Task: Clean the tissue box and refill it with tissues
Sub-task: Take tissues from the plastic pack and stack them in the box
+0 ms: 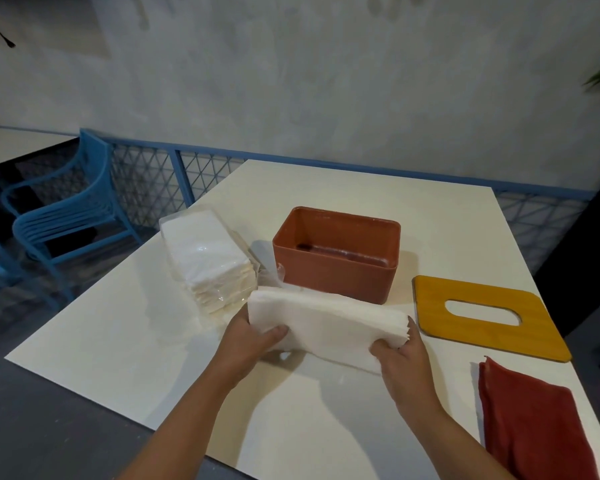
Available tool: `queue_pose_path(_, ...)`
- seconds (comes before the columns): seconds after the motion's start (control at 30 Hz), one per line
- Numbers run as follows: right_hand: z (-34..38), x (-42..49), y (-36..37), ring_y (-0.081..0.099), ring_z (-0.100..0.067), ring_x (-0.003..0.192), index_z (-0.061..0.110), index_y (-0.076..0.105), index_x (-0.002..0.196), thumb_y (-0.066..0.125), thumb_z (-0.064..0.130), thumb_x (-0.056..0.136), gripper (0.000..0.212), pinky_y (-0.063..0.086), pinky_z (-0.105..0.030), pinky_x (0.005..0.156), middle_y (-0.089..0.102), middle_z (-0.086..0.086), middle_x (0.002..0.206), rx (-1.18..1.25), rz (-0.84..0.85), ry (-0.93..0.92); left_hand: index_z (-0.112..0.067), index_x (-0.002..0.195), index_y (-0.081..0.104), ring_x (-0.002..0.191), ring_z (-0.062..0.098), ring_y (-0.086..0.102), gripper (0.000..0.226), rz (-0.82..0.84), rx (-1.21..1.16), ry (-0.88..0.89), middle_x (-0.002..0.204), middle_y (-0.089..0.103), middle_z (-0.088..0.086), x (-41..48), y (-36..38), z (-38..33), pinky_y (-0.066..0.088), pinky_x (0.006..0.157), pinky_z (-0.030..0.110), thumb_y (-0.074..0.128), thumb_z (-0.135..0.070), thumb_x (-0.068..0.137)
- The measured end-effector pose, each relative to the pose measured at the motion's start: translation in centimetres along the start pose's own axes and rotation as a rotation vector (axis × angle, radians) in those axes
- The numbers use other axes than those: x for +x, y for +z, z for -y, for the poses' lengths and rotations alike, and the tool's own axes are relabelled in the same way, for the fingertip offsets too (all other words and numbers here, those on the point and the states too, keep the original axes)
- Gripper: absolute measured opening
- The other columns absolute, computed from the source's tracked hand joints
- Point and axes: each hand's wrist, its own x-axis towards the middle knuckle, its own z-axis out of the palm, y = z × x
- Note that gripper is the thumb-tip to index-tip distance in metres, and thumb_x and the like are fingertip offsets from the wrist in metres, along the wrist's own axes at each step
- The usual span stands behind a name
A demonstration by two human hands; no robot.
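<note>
Left hand [248,336] and right hand [400,351] clamped on tissue stack [326,320] ends, apparently lifted off counter [118,341], open tissue box [336,254] just beyond

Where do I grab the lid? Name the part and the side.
Likely the strip between the slot and the near edge, from above: the lid lies flat and thin on the table, so outer edges give little purchase; fingers fit the slot.
</note>
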Motion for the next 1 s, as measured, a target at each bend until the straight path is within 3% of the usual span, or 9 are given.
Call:
queue_pose_path(0.13,2.7,0.2,-0.1,0.059,0.002,0.076,0.029,0.05,0.096,0.051,-0.015,0.081,0.047,0.045,-0.01,0.057,0.06,0.01,0.09,0.005,-0.042,-0.076,-0.032,0.113,0.046,0.093,0.008,0.059,0.044,-0.023,0.013,0.125,0.1,0.06,-0.011,0.3,0.2,-3.3,0.047,0.066,0.016,0.067,-0.009,0.083)
queue_pose_path(0.2,4.6,0.8,-0.2,0.06,0.0,0.072,0.026,0.05,0.093,0.051,-0.015,0.079,0.044,0.044,-0.008,0.053,0.06,0.006,0.086,0.002,-0.095,-0.148,-0.035,0.112,0.043,0.091,0.004,0.056,0.043,-0.023,0.026,0.197,0.098,0.057,-0.013,0.8,0.2,-5.6,0.047,0.065,0.014,0.063,-0.019,0.077)
queue_pose_path(0.27,6.7,2.0,-0.2,0.059,-0.01,0.08,0.024,0.047,0.095,0.054,-0.011,0.079,0.039,0.045,-0.013,0.056,0.058,0.005,0.089,-0.036,-0.136,-0.204,-0.036,0.107,0.042,0.089,0.005,0.054,0.04,-0.028,0.064,0.259,0.096,0.054,-0.013,1.7,0.1,-8.0,0.049,0.07,0.021,0.054,-0.022,0.072)
queue_pose_path(0.37,9.5,4.5,0.3,0.057,-0.015,0.091,0.021,0.04,0.116,0.059,-0.004,0.081,0.046,0.045,-0.018,0.063,0.056,0.004,0.1,-0.088,-0.196,-0.22,-0.024,0.11,0.038,0.087,0.011,0.052,0.033,-0.052,0.152,0.306,0.093,0.049,-0.012,4.3,0.2,-11.3,0.048,0.073,0.031,0.056,-0.018,0.083)
queue_pose_path(0.47,11.9,7.1,1.4,0.055,-0.016,0.088,0.02,0.027,0.131,0.063,-0.001,0.083,0.063,0.045,-0.013,0.062,0.052,0.0,0.098,-0.162,-0.28,-0.232,-0.02,0.127,0.032,0.091,0.014,0.05,0.048,-0.107,0.261,0.299,0.1,0.047,-0.009,7.5,0.7,-13.5,0.044,0.07,0.025,0.059,-0.014,0.088)
queue_pose_path(0.6,12.9,10.2,2.8,0.052,-0.006,0.067,0.019,0.023,0.117,0.063,-0.003,0.083,0.057,0.043,-0.011,0.048,0.05,0.002,0.083,-0.344,-0.285,-0.224,-0.027,0.142,0.011,0.082,0.018,0.055,0.079,-0.065,0.581,0.382,0.101,0.052,0.0,11.5,1.4,-14.2,0.046,0.07,0.027,0.064,-0.013,0.085)
queue_pose_path(0.77,12.4,12.7,4.2,0.047,-0.01,0.061,0.018,0.028,0.101,0.058,-0.003,0.083,0.04,0.037,-0.023,0.046,0.047,-0.001,0.078,-0.741,-0.252,-0.155,-0.022,0.132,0.024,0.074,0.019,0.059,0.063,0.033,1.027,0.434,0.096,0.058,0.005,14.6,2.7,-14.3,0.055,0.067,0.029,0.064,-0.013,0.084)
queue_pose_path(0.87,11.7,13.6,4.9,0.045,-0.015,0.06,0.013,0.033,0.096,0.051,-0.004,0.084,0.028,0.032,-0.024,0.045,0.045,-0.002,0.075,-0.953,-0.203,-0.096,-0.013,0.128,0.032,0.063,0.015,0.051,0.051,0.143,1.21,0.453,0.081,0.053,0.005,15.5,3.3,-13.7,0.041,0.053,0.025,0.06,-0.011,0.086)
queue_pose_path(1.0,10.5,14.8,5.5,0.052,-0.023,0.08,0.01,0.048,0.092,0.044,-0.003,0.083,0.015,0.034,-0.023,0.052,0.052,-0.005,0.089,-1.128,-0.11,-0.009,-0.009,0.121,0.048,0.093,0.026,0.061,0.034,0.25,1.354,0.458,0.108,0.062,0.009,16.6,3.9,-12.9,0.039,0.066,0.028,0.055,-0.009,0.087)
